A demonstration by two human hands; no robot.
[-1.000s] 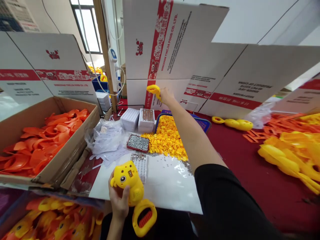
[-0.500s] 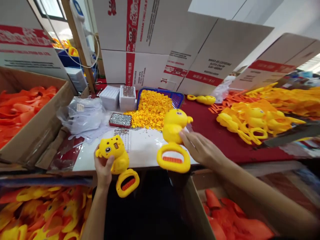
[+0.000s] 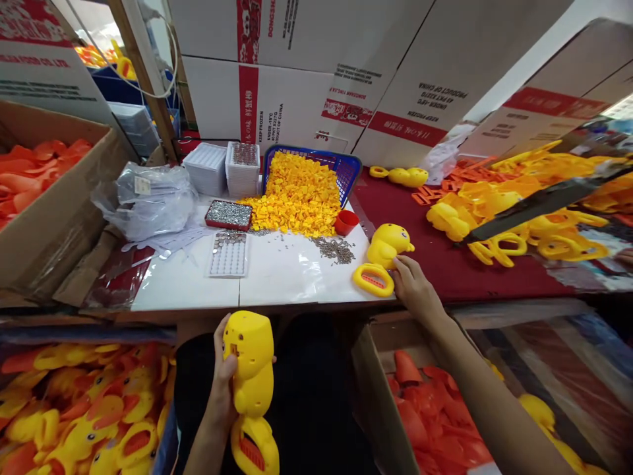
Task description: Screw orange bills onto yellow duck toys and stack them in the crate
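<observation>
My left hand (image 3: 223, 376) is wrapped round a yellow duck-shaped toy (image 3: 251, 382) with a ring handle and an orange insert, held below the table edge over my lap. My right hand (image 3: 414, 285) rests against a second yellow duck toy (image 3: 383, 254) that lies on the white board (image 3: 277, 277) at the edge of the red tabletop; its fingers curl on the toy's side. A heap of small yellow blocks (image 3: 297, 198) spills from a blue basket (image 3: 349, 173) behind.
A red tray of small metal parts (image 3: 229, 214), a clear grid tray (image 3: 228, 254), a red cup (image 3: 345, 222) and loose screws (image 3: 336, 249) lie on the board. Cardboard boxes with orange parts (image 3: 30, 171) stand left and below right; yellow duck toys (image 3: 514, 218) pile at right and lower left.
My right hand has brought the second duck toy down and set it on the table's right side. My left hand lowered its toy from the table edge toward my lap.
</observation>
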